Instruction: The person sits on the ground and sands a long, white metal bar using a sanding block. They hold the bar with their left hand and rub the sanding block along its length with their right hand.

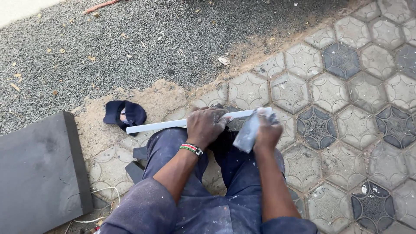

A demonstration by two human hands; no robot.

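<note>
Left hand [207,125] clamped over white strip [158,125]; right hand [267,132] pinching grey sheet [247,133] at its right end (strip runs left-right across knees, cap [125,113] beyond).

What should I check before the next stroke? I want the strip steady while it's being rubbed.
1. Left hand grips the strip: ok.
2. Right hand holds the grey sheet against the strip's end: ok.
3. Strip braced on the knees: ok.
4. Strip's far end free of the cap: cannot tell, they overlap in view.
5. Grey board lies apart from the arms: ok.
6. Strip's surface finish: cannot tell.
</note>
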